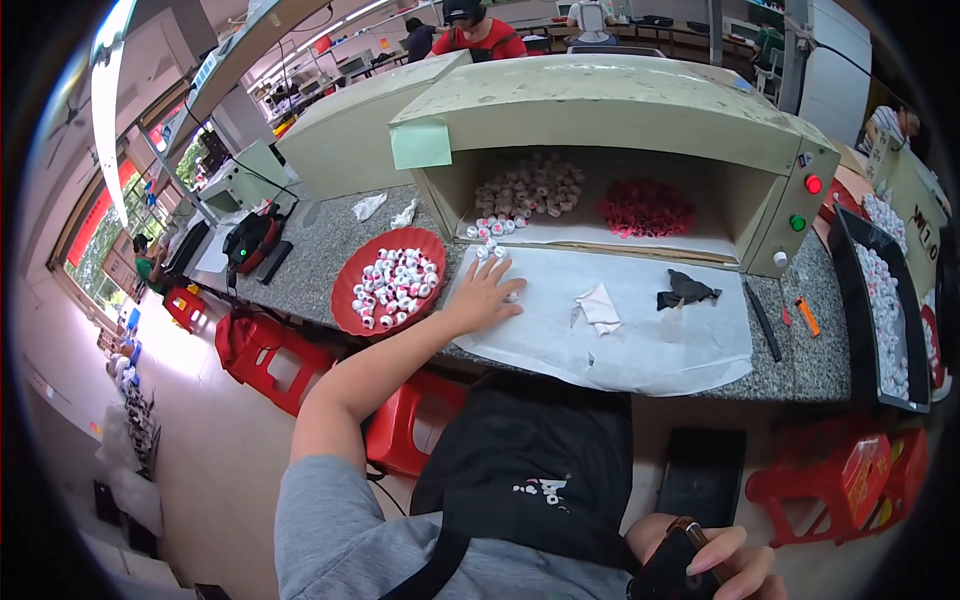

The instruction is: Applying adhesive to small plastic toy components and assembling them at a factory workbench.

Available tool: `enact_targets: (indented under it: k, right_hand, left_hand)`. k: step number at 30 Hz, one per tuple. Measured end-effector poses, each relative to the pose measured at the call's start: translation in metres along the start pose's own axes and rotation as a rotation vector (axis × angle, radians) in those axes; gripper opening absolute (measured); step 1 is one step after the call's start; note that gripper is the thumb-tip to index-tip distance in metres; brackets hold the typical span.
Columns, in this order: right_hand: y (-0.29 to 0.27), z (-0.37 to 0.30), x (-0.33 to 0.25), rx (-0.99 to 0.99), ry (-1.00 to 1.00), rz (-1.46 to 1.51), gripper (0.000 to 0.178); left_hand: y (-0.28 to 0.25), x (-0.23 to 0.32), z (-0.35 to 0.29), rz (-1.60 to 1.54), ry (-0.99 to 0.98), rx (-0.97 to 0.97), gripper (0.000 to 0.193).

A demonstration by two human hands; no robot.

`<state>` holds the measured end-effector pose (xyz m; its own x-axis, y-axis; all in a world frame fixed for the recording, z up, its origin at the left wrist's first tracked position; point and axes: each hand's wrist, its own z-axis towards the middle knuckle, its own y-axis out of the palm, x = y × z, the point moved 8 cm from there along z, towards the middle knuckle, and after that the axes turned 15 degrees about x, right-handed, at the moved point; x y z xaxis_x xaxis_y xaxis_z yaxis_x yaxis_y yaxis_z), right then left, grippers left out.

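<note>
Clock read from my left grip (485,298), 12 pointing straight away from me. Palm down on the white sheet (660,350), fingers spread apart, clamped on nothing that I can see. Beads (492,249), a loose pair, lie at 12, just beyond the fingertips, by the lip of the box (620,95). A single bead (512,297) sits at 3, beside thumb and forefinger; whether it touches skin, I cannot tell. Roundish, all of them: no long axis to line up with. Bead heap (530,187) farther off, between 12 and 1, inside the box; red heap (646,208) next to it, at 2. Red bowl (343,290) of similar beads at 9, on the bench (310,245). White scrap (598,308) at 3; dark cloth (690,288) same line, farther out. Right grip (735,565) between 4 and 5, off the bench, fingers closed on a dark object (668,568), kind unclear. Left is much the nearer to the loose pair.
</note>
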<state>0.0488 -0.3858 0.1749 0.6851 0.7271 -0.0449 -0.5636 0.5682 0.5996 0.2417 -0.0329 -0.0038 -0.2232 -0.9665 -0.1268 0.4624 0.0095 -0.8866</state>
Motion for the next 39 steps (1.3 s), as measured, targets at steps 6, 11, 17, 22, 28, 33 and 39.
enact_targets:
  k: [6,11,17,22,28,33,39]
  right_hand:
    - [-0.002,0.004,0.039,0.017,0.109,-0.011,0.030]
    - [0.007,0.004,0.081,-0.067,0.268,0.094,0.032]
    - [0.018,-0.012,0.138,0.019,0.397,0.044,0.033]
    - [0.027,-0.015,0.168,0.115,0.436,0.319,0.033]
    - [0.025,-0.020,0.188,0.232,0.434,0.344,0.035]
    - [0.025,-0.016,0.201,0.216,0.473,0.415,0.034]
    - [0.019,-0.020,0.213,0.174,0.505,0.459,0.034]
  left_hand:
    - [-0.005,-0.015,0.008,-0.010,-0.068,0.194,0.026]
    - [-0.008,-0.054,0.011,-0.125,-0.351,0.429,0.026]
    - [0.021,-0.077,0.022,-0.072,-0.561,0.415,0.031]
    - [0.010,-0.073,0.032,-0.043,-0.489,0.443,0.035]
    - [0.029,-0.071,0.037,-0.120,-0.471,0.413,0.037]
    - [0.039,-0.067,0.041,-0.134,-0.441,0.246,0.031]
    - [0.029,-0.065,0.042,-0.177,-0.398,0.353,0.026]
